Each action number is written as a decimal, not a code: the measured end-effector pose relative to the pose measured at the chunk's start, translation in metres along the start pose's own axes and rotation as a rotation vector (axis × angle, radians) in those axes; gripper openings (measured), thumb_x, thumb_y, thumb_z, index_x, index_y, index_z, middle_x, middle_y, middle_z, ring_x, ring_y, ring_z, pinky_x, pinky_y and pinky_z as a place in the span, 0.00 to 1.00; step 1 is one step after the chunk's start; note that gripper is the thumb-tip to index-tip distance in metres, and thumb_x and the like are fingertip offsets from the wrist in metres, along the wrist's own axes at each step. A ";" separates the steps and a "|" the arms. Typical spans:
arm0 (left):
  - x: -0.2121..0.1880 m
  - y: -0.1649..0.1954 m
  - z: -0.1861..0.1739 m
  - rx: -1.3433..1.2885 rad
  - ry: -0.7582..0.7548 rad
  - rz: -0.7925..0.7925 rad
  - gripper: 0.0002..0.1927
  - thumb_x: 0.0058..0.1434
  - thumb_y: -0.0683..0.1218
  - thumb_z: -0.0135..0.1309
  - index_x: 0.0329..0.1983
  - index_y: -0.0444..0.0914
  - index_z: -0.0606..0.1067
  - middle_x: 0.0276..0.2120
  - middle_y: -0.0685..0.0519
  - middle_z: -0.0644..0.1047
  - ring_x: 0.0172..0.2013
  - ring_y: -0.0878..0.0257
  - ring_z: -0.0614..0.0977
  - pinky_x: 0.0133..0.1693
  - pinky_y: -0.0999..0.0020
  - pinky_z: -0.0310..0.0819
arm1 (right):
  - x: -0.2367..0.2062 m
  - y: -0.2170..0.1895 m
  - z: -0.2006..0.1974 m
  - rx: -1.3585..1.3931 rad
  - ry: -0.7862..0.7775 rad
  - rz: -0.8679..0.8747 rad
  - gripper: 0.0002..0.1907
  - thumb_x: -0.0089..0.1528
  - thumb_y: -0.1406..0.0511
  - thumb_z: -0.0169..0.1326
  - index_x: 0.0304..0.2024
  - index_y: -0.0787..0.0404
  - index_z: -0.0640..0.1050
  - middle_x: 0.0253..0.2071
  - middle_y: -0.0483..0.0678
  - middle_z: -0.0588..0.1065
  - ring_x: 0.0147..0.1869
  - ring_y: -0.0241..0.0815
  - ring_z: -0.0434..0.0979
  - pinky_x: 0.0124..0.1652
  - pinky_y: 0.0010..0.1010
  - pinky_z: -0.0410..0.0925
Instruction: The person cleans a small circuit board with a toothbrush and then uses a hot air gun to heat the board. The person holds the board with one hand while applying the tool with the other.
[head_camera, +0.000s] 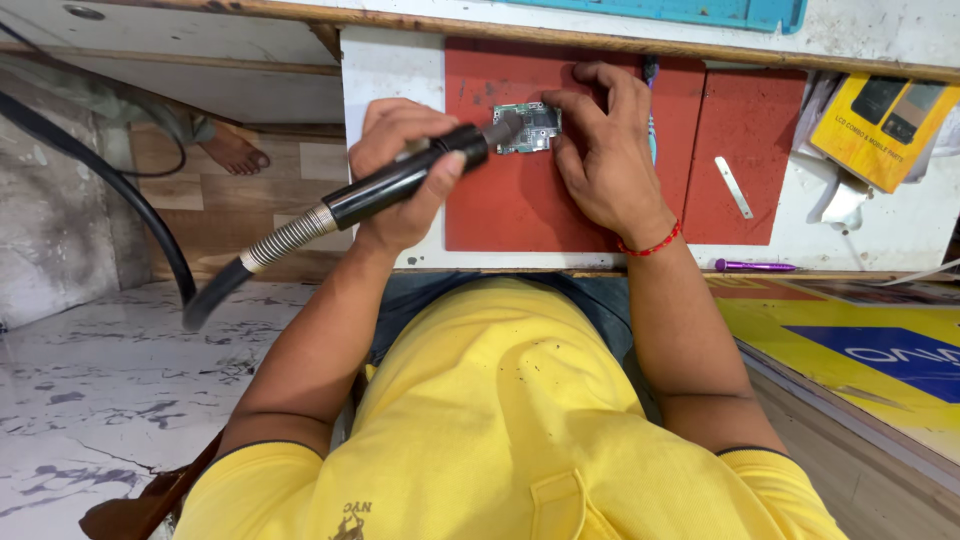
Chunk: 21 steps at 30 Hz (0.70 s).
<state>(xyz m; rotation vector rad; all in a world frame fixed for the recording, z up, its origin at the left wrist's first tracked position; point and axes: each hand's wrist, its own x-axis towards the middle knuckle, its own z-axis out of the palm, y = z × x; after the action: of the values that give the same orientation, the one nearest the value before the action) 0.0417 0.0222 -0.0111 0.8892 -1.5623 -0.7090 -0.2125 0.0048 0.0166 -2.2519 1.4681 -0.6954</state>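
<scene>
My left hand grips a black hot-air tool handle with a coiled metal hose trailing left and down. Its nozzle points at a small green circuit board lying on a red mat. My right hand rests flat on the mat, with its fingers pressing on the board's right edge. A red thread bracelet circles my right wrist.
A second red mat lies to the right with a metal strip tool on it. A purple pen-like tool sits at the table's front edge. A yellow box is at far right. Another person's bare foot stands on the floor, left.
</scene>
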 end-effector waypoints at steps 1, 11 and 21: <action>-0.001 -0.001 0.000 -0.032 -0.034 0.024 0.14 0.65 0.52 0.61 0.41 0.36 0.78 0.39 0.50 0.83 0.47 0.58 0.79 0.53 0.64 0.72 | 0.000 0.000 0.000 -0.015 0.000 0.006 0.23 0.61 0.74 0.59 0.59 0.58 0.78 0.65 0.57 0.65 0.70 0.60 0.61 0.69 0.47 0.61; -0.007 -0.005 0.002 -0.010 0.135 -0.064 0.14 0.65 0.52 0.58 0.39 0.36 0.77 0.38 0.49 0.80 0.47 0.57 0.79 0.50 0.64 0.76 | 0.001 0.000 0.000 -0.045 0.034 0.042 0.21 0.61 0.73 0.61 0.58 0.59 0.78 0.64 0.57 0.65 0.69 0.60 0.62 0.67 0.47 0.61; -0.004 0.002 -0.001 -0.029 0.061 -0.016 0.14 0.67 0.50 0.60 0.45 0.34 0.77 0.43 0.46 0.81 0.50 0.56 0.79 0.53 0.63 0.73 | 0.000 0.004 -0.001 -0.041 0.037 0.018 0.21 0.61 0.73 0.62 0.58 0.59 0.78 0.63 0.58 0.66 0.68 0.60 0.63 0.67 0.47 0.61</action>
<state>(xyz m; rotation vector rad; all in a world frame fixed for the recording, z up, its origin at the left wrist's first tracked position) 0.0427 0.0267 -0.0114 0.8949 -1.4888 -0.7073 -0.2157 0.0034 0.0152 -2.2650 1.5307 -0.7122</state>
